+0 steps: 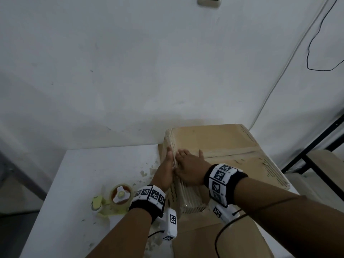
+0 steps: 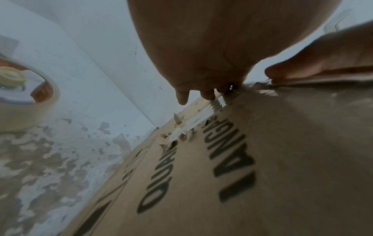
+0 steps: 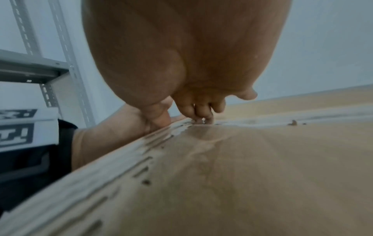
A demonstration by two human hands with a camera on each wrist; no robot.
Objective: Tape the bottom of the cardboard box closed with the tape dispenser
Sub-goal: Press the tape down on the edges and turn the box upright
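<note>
Forearms (image 1: pixel 279 216) over stained white table (image 1: pixel 78 183).

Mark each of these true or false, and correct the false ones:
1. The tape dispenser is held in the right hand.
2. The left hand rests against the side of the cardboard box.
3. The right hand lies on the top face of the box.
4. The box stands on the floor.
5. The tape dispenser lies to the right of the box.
1. False. The tape dispenser lies on the white table; no hand holds it.
2. True. The left hand presses the side of the cardboard box.
3. True. The right hand lies flat there, near the left edge.
4. False. It stands on the table.
5. False. It lies to the box's left.
</note>
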